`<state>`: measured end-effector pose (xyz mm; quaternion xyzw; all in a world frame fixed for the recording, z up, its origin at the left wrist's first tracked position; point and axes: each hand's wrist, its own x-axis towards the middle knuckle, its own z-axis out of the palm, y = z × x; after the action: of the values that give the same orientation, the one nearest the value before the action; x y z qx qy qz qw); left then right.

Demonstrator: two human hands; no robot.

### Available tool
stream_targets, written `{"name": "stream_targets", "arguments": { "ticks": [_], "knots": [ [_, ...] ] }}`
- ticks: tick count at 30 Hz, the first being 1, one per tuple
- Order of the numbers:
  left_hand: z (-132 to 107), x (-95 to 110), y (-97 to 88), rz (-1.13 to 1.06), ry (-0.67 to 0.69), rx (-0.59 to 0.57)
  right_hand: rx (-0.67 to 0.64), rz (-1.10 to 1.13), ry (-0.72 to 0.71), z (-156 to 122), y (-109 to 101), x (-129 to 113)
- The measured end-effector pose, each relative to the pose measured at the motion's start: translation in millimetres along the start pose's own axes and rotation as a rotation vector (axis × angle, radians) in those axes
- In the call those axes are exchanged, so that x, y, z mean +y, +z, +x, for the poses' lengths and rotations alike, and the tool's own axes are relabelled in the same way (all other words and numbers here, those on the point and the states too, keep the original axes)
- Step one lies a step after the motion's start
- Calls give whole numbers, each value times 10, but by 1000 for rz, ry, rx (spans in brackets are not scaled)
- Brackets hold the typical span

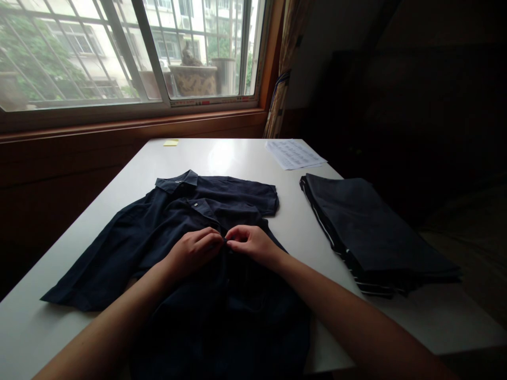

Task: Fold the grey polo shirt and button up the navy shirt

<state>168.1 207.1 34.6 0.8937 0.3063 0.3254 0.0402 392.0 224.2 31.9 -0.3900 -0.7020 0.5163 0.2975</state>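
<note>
A dark navy short-sleeved shirt (158,232) lies spread front up, its collar (177,182) toward the window and its hem toward me. Both hands meet at the middle of its front opening. My left hand (197,248) pinches the shirt's front edge, fingers curled together. Close against it, my right hand (253,244) grips the same edge between thumb and forefinger. Whether a button sits between the fingertips is hidden. Above the hands the front is unfastened, with a small pale button (195,205) showing on the folded-back edge.
The white table (130,184) carries a stack of folded dark garments (368,221) on the right. Printed sheets (295,153) lie at the far right edge, and a yellow sticky note (171,142) at the far left. Beyond stands a barred window (158,53) beside a tied curtain (280,89).
</note>
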Motion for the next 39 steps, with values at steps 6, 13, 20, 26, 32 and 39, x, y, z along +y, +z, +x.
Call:
{"name": "stream_targets", "arguments": {
  "ticks": [6, 13, 20, 26, 32, 39],
  "knots": [
    [20, 27, -2, -268, -202, 23, 82, -133, -61, -24, 54, -56],
    [87, 57, -28, -378, -479, -68, 178, -389, -155, -33, 122, -89],
    [130, 124, -77, -489, -674, -130, 228, -568, -208, -43, 138, -88],
    [123, 148, -39, -502, -738, -105, 241, -711, -323, -47, 172, -53],
    [116, 143, -20, -495, -734, -64, 248, -706, -323, -45, 165, -69],
    [117, 112, -21, -578, -713, 7, 265, -616, -276, -64, 166, -157]
  ]
}}
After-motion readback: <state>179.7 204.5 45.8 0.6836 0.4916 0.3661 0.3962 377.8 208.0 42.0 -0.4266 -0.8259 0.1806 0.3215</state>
